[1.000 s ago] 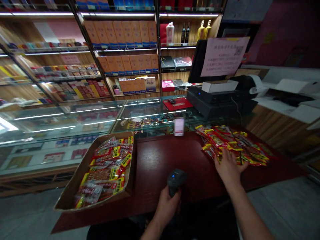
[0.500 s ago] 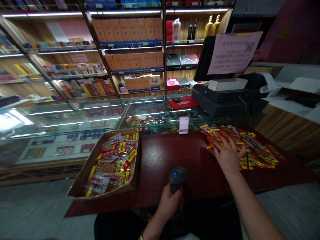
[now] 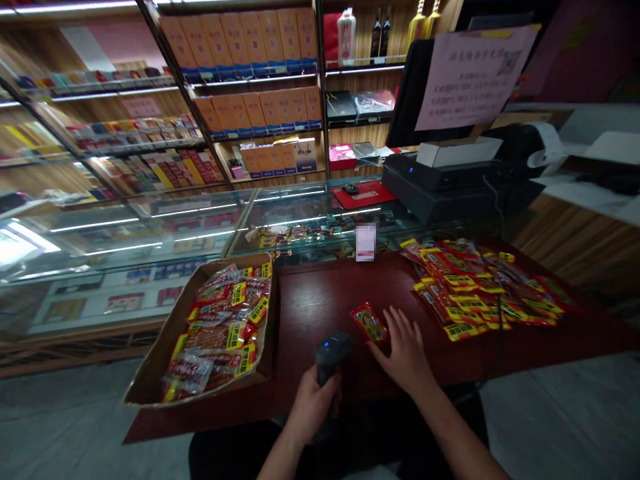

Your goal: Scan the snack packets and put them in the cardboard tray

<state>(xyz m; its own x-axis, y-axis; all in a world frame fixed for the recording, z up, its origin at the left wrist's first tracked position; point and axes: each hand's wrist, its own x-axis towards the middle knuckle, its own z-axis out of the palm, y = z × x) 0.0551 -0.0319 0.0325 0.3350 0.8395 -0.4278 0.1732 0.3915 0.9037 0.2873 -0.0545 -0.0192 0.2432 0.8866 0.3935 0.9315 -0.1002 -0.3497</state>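
Note:
My left hand is wrapped round the handle of a dark barcode scanner with a lit blue spot on its head. The scanner is above the front part of the dark red tabletop. On the tabletop, right of the scanner, lies a single red and yellow snack packet. My right hand is at its right edge, fingers stretched out and apart, thumb by the packet's lower corner. Farther right is a loose pile of similar snack packets. An open cardboard box on the left holds several snack packets.
Behind the table stand a glass display counter, a red mouse pad with a mouse, and a black cash-register base under a monitor with a paper sign. A small card stands at the table's back edge. A cable crosses the pile.
My right hand has moved from the pile leftward and toward me. A single packet now lies by its fingers. My left hand and the scanner have shifted slightly left.

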